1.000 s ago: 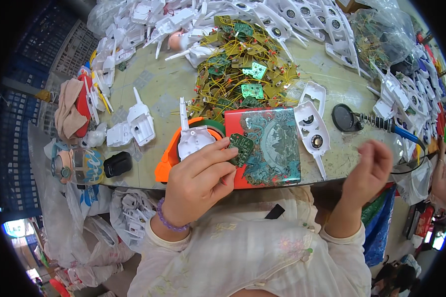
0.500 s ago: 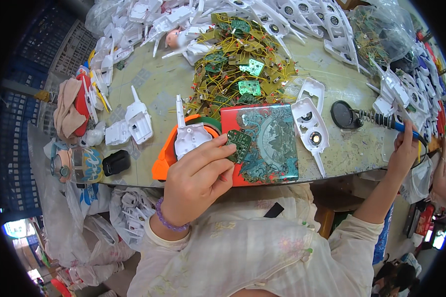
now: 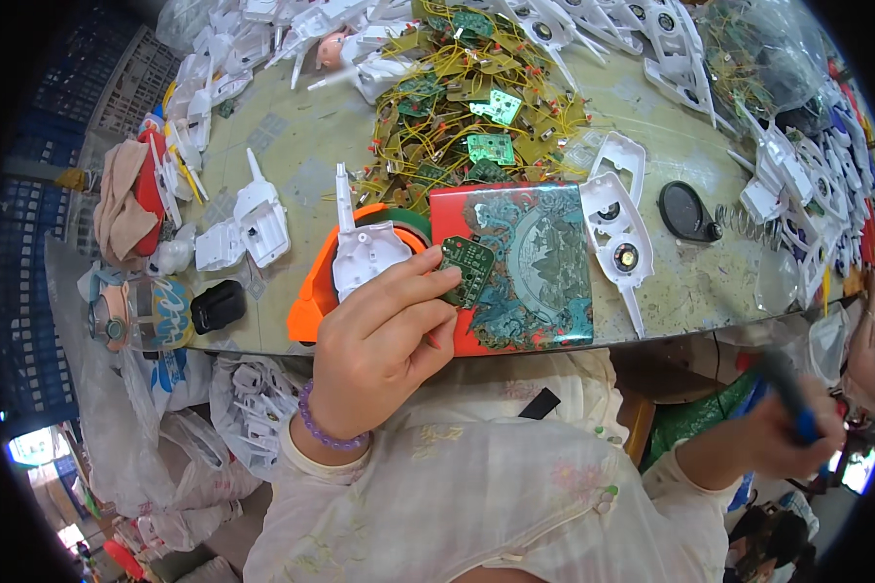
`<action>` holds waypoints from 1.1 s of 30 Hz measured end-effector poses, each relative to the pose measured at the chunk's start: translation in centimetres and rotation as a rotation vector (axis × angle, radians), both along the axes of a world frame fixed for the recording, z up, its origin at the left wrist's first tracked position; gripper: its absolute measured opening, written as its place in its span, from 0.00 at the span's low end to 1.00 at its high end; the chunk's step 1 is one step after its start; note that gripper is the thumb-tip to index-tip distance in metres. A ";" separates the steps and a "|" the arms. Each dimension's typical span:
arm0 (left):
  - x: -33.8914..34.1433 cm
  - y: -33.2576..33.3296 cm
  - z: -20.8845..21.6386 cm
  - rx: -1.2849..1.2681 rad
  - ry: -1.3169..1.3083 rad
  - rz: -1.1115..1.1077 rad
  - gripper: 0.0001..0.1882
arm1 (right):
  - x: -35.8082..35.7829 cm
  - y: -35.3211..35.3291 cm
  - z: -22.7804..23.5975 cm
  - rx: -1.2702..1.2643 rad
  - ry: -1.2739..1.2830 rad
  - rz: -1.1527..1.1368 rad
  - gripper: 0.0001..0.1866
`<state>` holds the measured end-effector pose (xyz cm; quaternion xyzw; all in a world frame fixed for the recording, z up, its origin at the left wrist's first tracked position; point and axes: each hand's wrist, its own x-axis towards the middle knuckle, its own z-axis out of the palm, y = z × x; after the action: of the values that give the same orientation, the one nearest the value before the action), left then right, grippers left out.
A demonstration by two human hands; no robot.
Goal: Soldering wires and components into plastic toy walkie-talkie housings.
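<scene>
Green circuit board juts rightward from left grip (edge pinched).

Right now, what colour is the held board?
The board is dark green, clearest in the head view.

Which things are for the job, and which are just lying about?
Probably for the job:
green circuit board, in the left hand
blurred dark-and-blue tool, in the right hand
pile of wired boards
white casing right of the patterned box

Probably just lying about:
tan cloth
clear bottle
small black object
</scene>
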<state>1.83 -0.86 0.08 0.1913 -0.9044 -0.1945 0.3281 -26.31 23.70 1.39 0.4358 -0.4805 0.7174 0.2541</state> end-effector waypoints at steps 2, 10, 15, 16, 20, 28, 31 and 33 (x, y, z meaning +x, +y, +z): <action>-0.1 -0.4 0.1 0.024 0.014 -0.008 0.09 | 3.3 -3.1 -0.2 0.134 0.129 0.300 0.19; -0.3 0.0 -0.1 0.022 0.016 0.016 0.09 | 7.2 -8.0 -0.9 0.270 0.367 0.646 0.18; -0.3 0.1 0.1 0.016 0.014 0.013 0.09 | 7.5 -8.6 -0.8 0.282 0.390 0.635 0.17; -0.3 0.1 0.0 0.014 0.014 0.013 0.09 | 7.5 -8.7 -0.9 0.279 0.399 0.637 0.17; -0.2 0.1 0.1 0.010 0.006 0.014 0.09 | 7.4 -9.0 -0.7 0.295 0.411 0.663 0.17; -0.4 0.2 0.4 0.019 -0.013 0.020 0.09 | 7.4 -9.0 -0.5 0.313 0.429 0.657 0.17; -0.4 0.4 0.5 0.037 -0.019 0.035 0.10 | 7.5 -9.0 -0.4 0.317 0.422 0.652 0.17; -0.3 0.4 0.6 0.034 -0.020 0.040 0.10 | 7.6 -9.0 -0.4 0.317 0.420 0.651 0.17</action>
<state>1.52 -0.47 0.63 0.2169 -0.9003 -0.2011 0.3195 -18.66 14.67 1.00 0.7355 -0.3599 0.5729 0.0363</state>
